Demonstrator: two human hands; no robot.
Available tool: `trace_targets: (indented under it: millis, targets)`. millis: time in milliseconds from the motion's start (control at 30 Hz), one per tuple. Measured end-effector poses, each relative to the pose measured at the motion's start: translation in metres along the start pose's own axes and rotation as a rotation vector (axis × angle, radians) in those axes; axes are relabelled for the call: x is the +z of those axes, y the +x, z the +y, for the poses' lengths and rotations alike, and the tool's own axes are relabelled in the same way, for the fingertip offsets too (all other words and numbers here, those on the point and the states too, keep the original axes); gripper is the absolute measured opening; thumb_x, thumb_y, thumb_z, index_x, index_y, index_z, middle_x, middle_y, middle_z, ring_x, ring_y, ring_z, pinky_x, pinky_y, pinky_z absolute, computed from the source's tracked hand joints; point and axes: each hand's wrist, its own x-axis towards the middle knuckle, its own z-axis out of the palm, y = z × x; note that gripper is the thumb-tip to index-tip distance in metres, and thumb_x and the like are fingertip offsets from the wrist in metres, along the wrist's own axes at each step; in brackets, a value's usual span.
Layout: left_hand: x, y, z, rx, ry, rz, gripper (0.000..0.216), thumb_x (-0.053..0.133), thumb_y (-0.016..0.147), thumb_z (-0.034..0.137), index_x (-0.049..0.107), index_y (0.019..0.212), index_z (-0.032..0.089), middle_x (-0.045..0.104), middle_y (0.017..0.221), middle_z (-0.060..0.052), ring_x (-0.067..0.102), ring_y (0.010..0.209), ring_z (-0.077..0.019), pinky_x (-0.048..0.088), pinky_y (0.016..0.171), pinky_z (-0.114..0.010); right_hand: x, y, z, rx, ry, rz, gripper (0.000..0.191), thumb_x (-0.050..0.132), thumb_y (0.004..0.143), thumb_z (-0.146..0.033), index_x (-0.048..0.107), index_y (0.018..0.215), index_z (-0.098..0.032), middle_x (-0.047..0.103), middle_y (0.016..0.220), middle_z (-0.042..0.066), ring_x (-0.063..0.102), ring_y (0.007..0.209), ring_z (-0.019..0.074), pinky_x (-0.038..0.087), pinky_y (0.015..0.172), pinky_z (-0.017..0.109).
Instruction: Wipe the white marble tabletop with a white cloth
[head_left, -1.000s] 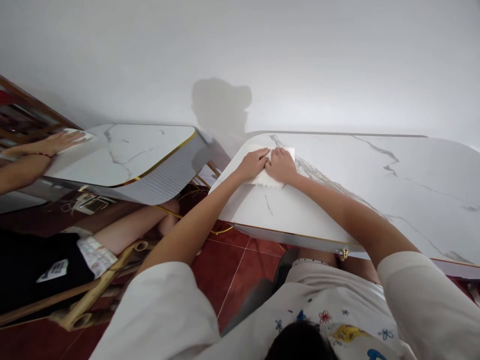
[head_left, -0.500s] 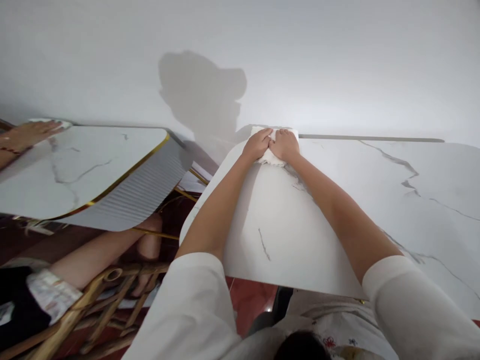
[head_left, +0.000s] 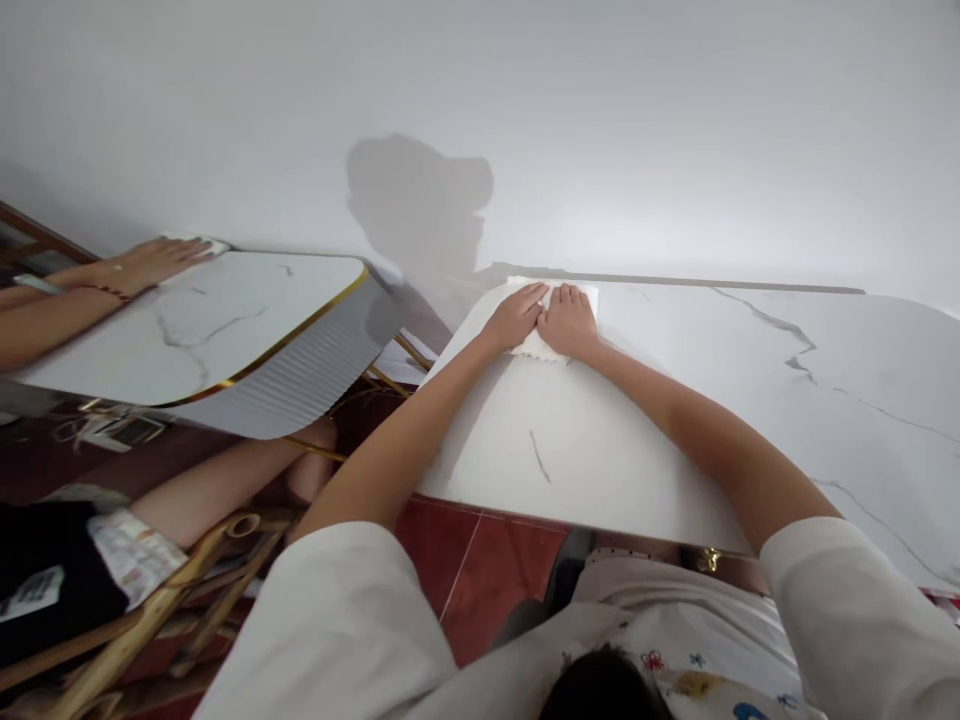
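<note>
While we leaned over the marbled table (head_left: 487, 440), our left hand (head_left: 516, 318) and our right hand (head_left: 570, 320) lay side by side on a white cloth (head_left: 541, 347), near the far left corner of the top. Both palms faced down with the fingers stretched out, so neither hand was clenched; whether a fingertip pinched the fabric we could not tell. We saw the cloth's wavy near edge between and below our hands, and one corner beyond the right fingers.

Behind the tabletop rose a pale wall (head_left: 637, 120), with a grey shadow (head_left: 416, 190) on it to our left. Under the near edge we saw a gold-coloured fitting (head_left: 709, 558) and red floor tiles (head_left: 510, 560).

Well apart, on our left, another person's hand (head_left: 161, 262) rested on a second cloth (head_left: 218, 245) at the far side of a gold-edged table (head_left: 240, 290). Below it we could see a bare leg (head_left: 217, 475) and a bamboo chair (head_left: 217, 560).
</note>
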Motion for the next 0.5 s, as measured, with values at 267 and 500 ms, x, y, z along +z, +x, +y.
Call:
trace_targets:
  millis: [267, 500]
  targets:
    - [-0.023, -0.110, 0.031, 0.010, 0.078, 0.000, 0.053, 0.023, 0.094, 0.036, 0.044, 0.140, 0.016, 0.040, 0.150, -0.008, 0.034, 0.140, -0.0202, 0.025, 0.118, -0.040, -0.025, -0.092, -0.055, -0.060, 0.038, -0.053, 0.060, 0.032, 0.093, -0.025, 0.032, 0.141, 0.010, 0.034, 0.148, 0.027, 0.029, 0.139, 0.0343, 0.019, 0.115, 0.048]
    - [-0.034, -0.186, 0.070, -0.053, 0.099, -0.019, 0.054, 0.024, 0.094, 0.036, 0.042, 0.140, 0.016, 0.040, 0.149, -0.008, 0.034, 0.139, -0.0207, 0.026, 0.118, -0.044, -0.050, -0.157, -0.076, -0.163, 0.084, -0.145, 0.062, 0.035, 0.092, -0.027, 0.030, 0.141, 0.012, 0.032, 0.148, 0.029, 0.027, 0.140, 0.0345, 0.019, 0.116, 0.047]
